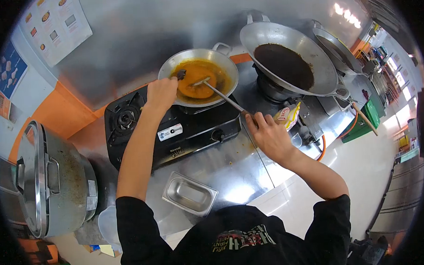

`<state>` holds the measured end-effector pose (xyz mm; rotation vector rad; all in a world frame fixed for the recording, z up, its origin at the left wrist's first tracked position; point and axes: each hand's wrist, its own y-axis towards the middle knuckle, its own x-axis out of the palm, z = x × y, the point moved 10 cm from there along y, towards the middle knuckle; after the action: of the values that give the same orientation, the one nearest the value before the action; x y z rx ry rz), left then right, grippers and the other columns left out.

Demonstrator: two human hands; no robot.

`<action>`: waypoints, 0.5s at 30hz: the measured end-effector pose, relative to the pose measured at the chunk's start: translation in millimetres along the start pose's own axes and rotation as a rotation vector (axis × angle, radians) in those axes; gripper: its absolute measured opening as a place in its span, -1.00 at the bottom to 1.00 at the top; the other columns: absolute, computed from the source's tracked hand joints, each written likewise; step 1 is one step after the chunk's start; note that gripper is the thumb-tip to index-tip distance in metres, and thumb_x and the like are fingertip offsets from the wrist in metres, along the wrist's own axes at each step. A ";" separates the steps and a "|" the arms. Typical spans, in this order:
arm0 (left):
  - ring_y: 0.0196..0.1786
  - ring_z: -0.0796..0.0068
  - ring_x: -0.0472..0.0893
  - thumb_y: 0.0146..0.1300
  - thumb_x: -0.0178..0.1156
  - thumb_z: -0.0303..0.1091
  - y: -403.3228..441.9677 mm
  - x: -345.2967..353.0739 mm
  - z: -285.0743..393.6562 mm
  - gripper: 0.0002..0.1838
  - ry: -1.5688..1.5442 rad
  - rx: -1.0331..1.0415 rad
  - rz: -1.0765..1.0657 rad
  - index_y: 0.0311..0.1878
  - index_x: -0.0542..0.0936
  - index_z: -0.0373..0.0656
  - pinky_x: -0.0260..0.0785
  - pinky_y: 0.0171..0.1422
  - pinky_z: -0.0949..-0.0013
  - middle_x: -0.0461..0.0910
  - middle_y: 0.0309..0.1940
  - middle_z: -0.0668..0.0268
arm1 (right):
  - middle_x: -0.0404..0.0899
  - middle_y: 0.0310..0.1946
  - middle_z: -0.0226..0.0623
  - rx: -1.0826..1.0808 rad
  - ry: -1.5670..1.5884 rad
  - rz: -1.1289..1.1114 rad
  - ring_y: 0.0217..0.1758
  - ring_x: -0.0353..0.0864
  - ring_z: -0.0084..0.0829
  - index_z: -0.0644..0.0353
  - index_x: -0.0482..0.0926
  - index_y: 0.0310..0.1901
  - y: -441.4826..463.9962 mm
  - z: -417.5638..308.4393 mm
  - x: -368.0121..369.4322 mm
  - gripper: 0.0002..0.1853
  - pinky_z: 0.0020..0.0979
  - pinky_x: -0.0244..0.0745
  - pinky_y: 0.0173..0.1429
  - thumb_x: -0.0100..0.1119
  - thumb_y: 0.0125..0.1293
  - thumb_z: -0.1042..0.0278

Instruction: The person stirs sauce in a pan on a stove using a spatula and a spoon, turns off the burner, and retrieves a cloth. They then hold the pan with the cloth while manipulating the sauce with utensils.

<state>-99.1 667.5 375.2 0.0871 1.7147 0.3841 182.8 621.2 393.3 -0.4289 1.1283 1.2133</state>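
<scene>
A metal wok (165,68) with orange-brown sauce (209,67) sits on a black gas stove (193,138). My left hand (163,93) is closed at the wok's left rim. A small dark piece (181,74) pokes out past its fingertips over the sauce; I cannot make out what it is. In my right hand (270,136) is the long handle of a wok spatula (222,95). Its metal head dips into the sauce near the wok's middle. Just beyond my right hand lies a yellow and white packet (288,115).
A larger wok (324,68) holding dark contents stands on a burner to the right, with another pan (332,46) behind. Near me on the steel counter (236,164) is a rectangular metal pan (191,194). A big lidded pot (66,184) stands left.
</scene>
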 end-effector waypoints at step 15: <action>0.00 -0.11 0.68 0.33 0.08 -0.28 36.3 36.1 20.8 -0.75 -0.366 -0.272 -0.141 -0.11 0.66 -0.17 0.51 0.07 -0.08 0.69 -0.12 -0.05 | 0.48 -0.10 -0.21 0.025 0.006 -0.065 -0.12 0.60 -0.34 0.34 0.51 0.23 -13.8 -5.1 3.3 -0.47 -0.43 0.64 -0.33 0.16 0.18 0.41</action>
<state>-91.2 715.7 349.3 -0.1535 1.2878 0.4625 192.6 614.0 384.4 -0.4468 1.1251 1.1413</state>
